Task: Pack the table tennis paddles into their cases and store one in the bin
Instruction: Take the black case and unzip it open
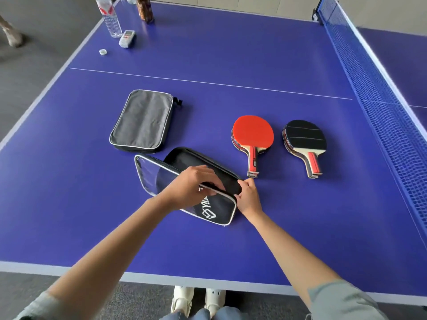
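A black paddle case [215, 210] with white piping and a white logo lies in front of me, its clear-windowed flap partly lifted. My left hand [193, 184] grips the flap's piped edge from above. My right hand [248, 195] pinches the case's right corner. A second case [142, 121], grey-faced and zipped shut, lies flat to the upper left. To the right lie two stacks of paddles: one with red rubber on top [253, 133] and one with black rubber on top [305, 137], handles pointing toward me. No bin is in view.
The blue table tennis table [231, 54] carries a water bottle [109, 15], a brown bottle [144, 8], a small white device [127, 39] and a bottle cap [103, 51] at the far left. The net [379, 93] runs along the right side. My feet show below the near edge.
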A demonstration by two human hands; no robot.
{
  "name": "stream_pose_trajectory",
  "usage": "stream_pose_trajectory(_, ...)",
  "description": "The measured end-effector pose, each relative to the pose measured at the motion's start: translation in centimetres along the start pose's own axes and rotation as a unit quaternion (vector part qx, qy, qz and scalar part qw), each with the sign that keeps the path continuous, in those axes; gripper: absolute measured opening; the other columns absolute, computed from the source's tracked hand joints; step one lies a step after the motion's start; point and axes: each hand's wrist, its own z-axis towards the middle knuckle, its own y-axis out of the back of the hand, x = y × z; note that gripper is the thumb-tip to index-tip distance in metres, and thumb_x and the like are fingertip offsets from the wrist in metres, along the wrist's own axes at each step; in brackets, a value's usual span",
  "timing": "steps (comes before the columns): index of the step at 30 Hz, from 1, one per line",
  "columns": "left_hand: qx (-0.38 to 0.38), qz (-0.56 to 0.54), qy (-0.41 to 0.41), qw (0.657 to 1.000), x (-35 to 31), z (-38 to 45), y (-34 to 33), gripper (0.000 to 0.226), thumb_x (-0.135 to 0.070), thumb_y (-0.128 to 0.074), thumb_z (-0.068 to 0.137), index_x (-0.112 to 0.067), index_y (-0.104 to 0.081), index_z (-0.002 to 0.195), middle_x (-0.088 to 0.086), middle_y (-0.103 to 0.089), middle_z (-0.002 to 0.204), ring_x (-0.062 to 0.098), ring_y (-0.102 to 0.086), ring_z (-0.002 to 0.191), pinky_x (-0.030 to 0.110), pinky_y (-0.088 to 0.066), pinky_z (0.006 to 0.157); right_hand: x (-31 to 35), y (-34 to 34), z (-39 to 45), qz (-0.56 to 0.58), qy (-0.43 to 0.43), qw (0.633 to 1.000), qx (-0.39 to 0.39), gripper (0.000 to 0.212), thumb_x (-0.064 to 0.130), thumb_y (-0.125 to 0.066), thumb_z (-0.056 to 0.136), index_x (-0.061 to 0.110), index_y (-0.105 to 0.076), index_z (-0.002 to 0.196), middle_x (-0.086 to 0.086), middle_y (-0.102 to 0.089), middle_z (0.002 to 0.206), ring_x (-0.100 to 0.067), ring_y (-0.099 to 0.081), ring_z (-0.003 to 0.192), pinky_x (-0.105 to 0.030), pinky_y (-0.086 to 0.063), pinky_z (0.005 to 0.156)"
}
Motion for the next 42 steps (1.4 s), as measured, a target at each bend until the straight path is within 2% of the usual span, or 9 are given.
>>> stream_pose_trajectory(7, 0.251, -0.051, 0.208, 0.944, 1.1, -4.3, 0.0, 0.04, 0.006, -0.068, 0.061, -0.034, -0.066, 0.067, -0.011, -0.062, 0.072, 0.002, -0.057, 0.064, 0.016, -0.046, 0.058, -2.1, 1.1, -0.6, -0.102, -0.05, 0.994, 0.003, 0.032, 0.014, -0.06, 0.091, -0.001, -0.05, 0.118, -0.015, -0.042, 0.122, -0.03, -0.059, 0.099, -0.033, -0.048, 0.078)
stream_pose_trajectory(12, 0.38, 0.04, 0.243, 0.891, 3.4, -7.0, -2.2, 0.058, 0.013, -0.065, 0.056, -0.038, -0.068, 0.085, -0.017, -0.041, 0.126, 0.012, -0.03, 0.118, 0.027, -0.039, 0.096, -2.4, -0.1, -1.6, -0.143, -0.048, 0.988, -0.011, 0.024, 0.015, -0.055, 0.094, 0.001, -0.051, 0.112, -0.014, -0.043, 0.121, -0.027, -0.056, 0.102, -0.029, -0.049, 0.086)
stream_pose_trajectory(16, 0.27, -0.009, 0.281, 0.921, 4.6, -6.8, -4.4, 0.079, 0.009, -0.042, 0.063, -0.047, -0.052, 0.12, -0.012, -0.024, 0.142, 0.019, -0.015, 0.132, 0.033, -0.016, 0.108, -2.7, -0.9, -2.4, -0.147, -0.037, 0.988, -0.022, 0.025, 0.017, -0.052, 0.095, 0.0, -0.049, 0.114, -0.014, -0.043, 0.12, -0.026, -0.052, 0.105, -0.029, -0.047, 0.09)
stream_pose_trajectory(19, 0.155, 0.062, 0.296, 0.941, 5.5, -5.1, -7.5, 0.063, -0.028, -0.053, 0.088, -0.051, -0.026, 0.14, -0.004, 0.002, 0.158, 0.027, 0.006, 0.145, 0.049, -0.006, 0.116, -2.9, -1.6, -2.7, -0.116, -0.007, 0.993, -0.032, 0.031, 0.009, -0.051, 0.093, 0.001, -0.047, 0.123, -0.013, -0.042, 0.123, -0.027, -0.047, 0.111, -0.031, -0.047, 0.091)
stream_pose_trajectory(25, 0.165, 0.174, 0.311, 0.92, 7.2, -4.1, -13.6, 0.067, -0.07, -0.033, 0.086, -0.055, 0.0, 0.143, -0.001, 0.034, 0.153, 0.039, 0.039, 0.134, 0.064, 0.014, 0.109, -4.1, -2.7, -1.8, -0.176, 0.147, 0.971, -0.061, 0.047, 0.031, -0.05, 0.093, 0.023, -0.045, 0.139, -0.01, -0.035, 0.15, -0.032, -0.03, 0.138, -0.045, -0.031, 0.111)
stream_pose_trajectory(30, 0.119, 0.16, 0.265, 0.944, 8.6, -5.4, -13.2, 0.061, -0.065, -0.041, 0.086, -0.058, -0.013, 0.14, -0.007, 0.026, 0.156, 0.033, 0.033, 0.139, 0.058, 0.019, 0.11, -4.4, -4.5, -3.2, -0.221, 0.091, 0.97, -0.03, 0.056, 0.049, -0.036, 0.095, 0.036, -0.02, 0.148, -0.002, -0.01, 0.16, -0.028, -0.008, 0.146, -0.046, -0.026, 0.113)
stream_pose_trajectory(36, 0.013, 0.139, 0.26, 0.955, 10.0, -6.0, -10.5, 0.036, -0.044, -0.058, 0.085, -0.046, -0.053, 0.121, 0.001, -0.014, 0.153, 0.028, 0.006, 0.144, 0.064, 0.008, 0.112, -1.5, -6.4, -6.0, -0.215, 0.078, 0.972, -0.054, 0.05, 0.046, -0.049, 0.09, 0.023, -0.045, 0.133, -0.016, -0.038, 0.141, -0.036, -0.04, 0.125, -0.044, -0.038, 0.104)
stream_pose_trajectory(39, -0.031, 0.113, 0.315, 0.942, 10.6, -3.7, -9.7, 0.054, -0.049, -0.053, 0.088, -0.051, -0.032, 0.138, 0.002, 0.001, 0.156, 0.031, 0.014, 0.144, 0.065, 0.006, 0.11, -0.8, -5.6, -3.6, -0.18, 0.124, 0.974, -0.052, 0.054, 0.047, -0.047, 0.091, 0.027, -0.038, 0.14, -0.015, -0.025, 0.152, -0.036, -0.024, 0.139, -0.046, -0.029, 0.113)
stream_pose_trajectory(42, 0.033, 0.13, 0.344, 0.929, 11.2, -2.1, -10.5, 0.066, -0.062, -0.042, 0.088, -0.054, -0.005, 0.143, -0.001, 0.024, 0.156, 0.036, 0.026, 0.141, 0.067, 0.007, 0.108, -1.0, -5.2, -1.1, -0.198, 0.126, 0.972, -0.018, 0.061, 0.055, -0.038, 0.093, 0.037, -0.017, 0.148, -0.009, -0.002, 0.16, -0.033, -0.002, 0.147, -0.047, -0.015, 0.118)
